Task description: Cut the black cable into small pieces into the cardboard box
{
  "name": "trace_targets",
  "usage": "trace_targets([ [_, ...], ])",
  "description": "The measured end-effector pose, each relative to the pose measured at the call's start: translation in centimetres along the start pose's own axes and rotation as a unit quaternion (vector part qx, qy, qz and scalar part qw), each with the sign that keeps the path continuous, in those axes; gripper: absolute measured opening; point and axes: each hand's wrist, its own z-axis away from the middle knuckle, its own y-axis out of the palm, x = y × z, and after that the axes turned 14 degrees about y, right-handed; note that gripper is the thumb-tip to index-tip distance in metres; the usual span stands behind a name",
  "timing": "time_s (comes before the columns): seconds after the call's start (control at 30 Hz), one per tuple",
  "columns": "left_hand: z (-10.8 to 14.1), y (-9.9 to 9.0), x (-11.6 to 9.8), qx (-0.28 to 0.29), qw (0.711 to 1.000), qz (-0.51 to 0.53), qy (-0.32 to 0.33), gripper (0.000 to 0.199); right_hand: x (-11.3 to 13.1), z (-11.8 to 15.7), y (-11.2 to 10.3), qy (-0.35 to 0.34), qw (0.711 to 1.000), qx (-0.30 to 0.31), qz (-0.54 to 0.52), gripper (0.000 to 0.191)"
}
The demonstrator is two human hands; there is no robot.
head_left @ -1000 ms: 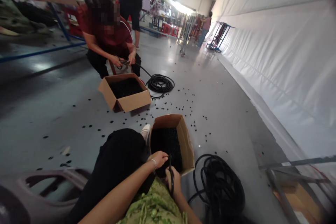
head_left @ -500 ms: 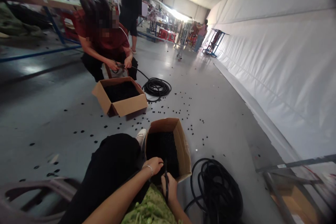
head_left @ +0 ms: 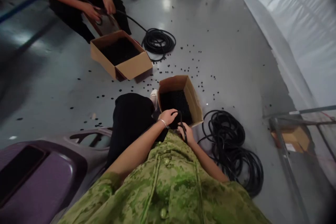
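My left hand, with a bracelet at the wrist, is closed on the end of a black rubber hose. Close beside it, my right hand grips dark scissors, whose blades point up towards the hose. Both hands are over the near side of a cardboard box holding a mass of small black pieces. Coils of black hose lie on the floor to the right of my hands. How far the blades are apart is too small to tell.
Across from me, a co-worker's hands work on a hose above another cardboard box. A second hose coil lies beside that box. Black bits dot the floor. A purple stool stands left, a metal frame right.
My view has tipped downward, showing my green shirt and the purple stool. Both hands remain over the box, still holding the hose and the scissors.
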Motion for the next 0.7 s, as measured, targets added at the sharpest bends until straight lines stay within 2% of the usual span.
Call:
trace_targets([
  [0.33, 0.39, -0.39, -0.7, 0.04, 0.999, -0.015, -0.007, 0.034, -0.24, -0.6, 0.67, -0.03, 0.998, -0.022, 0.045, 0.036],
  [0.7, 0.1, 0.08, -0.01, 0.041, 0.999, -0.015, -0.017, 0.034, -0.57, -0.76, 1.05, -0.041, 0.998, -0.032, 0.048, 0.035],
])
